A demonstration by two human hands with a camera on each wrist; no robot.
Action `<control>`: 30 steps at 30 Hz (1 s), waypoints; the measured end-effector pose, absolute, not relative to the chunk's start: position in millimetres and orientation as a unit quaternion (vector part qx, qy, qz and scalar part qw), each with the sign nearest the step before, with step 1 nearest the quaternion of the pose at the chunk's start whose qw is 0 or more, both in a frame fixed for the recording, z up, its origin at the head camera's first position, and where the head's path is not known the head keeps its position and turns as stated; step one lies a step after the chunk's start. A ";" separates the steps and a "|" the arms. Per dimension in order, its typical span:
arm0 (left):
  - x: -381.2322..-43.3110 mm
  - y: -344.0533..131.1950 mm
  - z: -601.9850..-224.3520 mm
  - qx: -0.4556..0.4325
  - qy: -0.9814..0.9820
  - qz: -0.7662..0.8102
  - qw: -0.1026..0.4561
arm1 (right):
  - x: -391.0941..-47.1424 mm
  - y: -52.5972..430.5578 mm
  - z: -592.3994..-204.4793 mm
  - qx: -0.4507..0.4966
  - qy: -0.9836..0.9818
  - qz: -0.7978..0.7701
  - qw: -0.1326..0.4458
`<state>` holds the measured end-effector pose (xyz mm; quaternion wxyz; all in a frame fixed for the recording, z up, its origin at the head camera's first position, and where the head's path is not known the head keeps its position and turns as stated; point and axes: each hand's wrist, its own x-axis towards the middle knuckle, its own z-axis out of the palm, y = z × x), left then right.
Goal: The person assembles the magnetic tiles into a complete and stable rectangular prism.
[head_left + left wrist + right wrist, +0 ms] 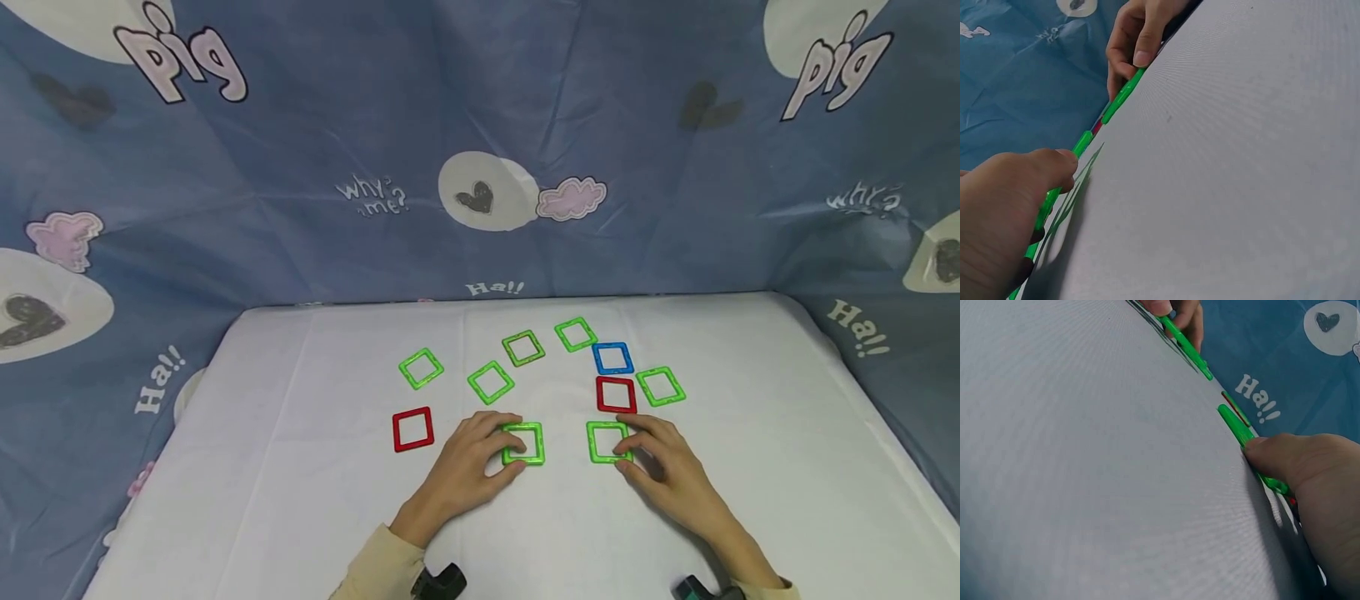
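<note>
My left hand (472, 462) pinches a green square magnetic tile (540, 443), an open frame, by its left side, with the thumb at the near edge and fingers at the far edge. My right hand (671, 471) grips another green square tile (592, 443) by its right side. A gap separates the two tiles. In the left wrist view, the left-hand tile (1080, 145) stands slightly off the white surface, with a shadow below it. The right wrist view shows the right thumb on its green tile (1233, 422). A red square tile (617, 380) lies just beyond the right-hand one.
A blue square tile (617, 372) lies behind the red one, with a green tile (660, 402) beside them. Several more green tiles (408, 377) are spread farther back. Another red tile (397, 433) lies left of my left hand. Patterned blue cloth (300, 250) borders the white table (300, 500).
</note>
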<state>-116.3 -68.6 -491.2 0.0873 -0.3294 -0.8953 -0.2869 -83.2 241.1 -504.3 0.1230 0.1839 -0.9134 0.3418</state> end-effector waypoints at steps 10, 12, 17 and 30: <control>-115.6 -69.1 -494.8 -0.327 -0.891 -0.302 0.085 | -82.0 239.5 -501.7 0.188 -0.910 0.350 0.122; -116.4 -69.3 -496.4 -0.327 -0.890 -0.305 0.085 | -81.5 239.1 -501.3 0.183 -0.910 0.353 0.119; -116.7 -68.9 -498.0 -0.324 -0.891 -0.307 0.079 | -80.3 240.5 -499.8 0.179 -0.911 0.355 0.111; -118.4 -69.1 -499.4 -0.325 -0.891 -0.305 0.082 | -80.4 237.4 -498.8 0.184 -0.903 0.375 0.099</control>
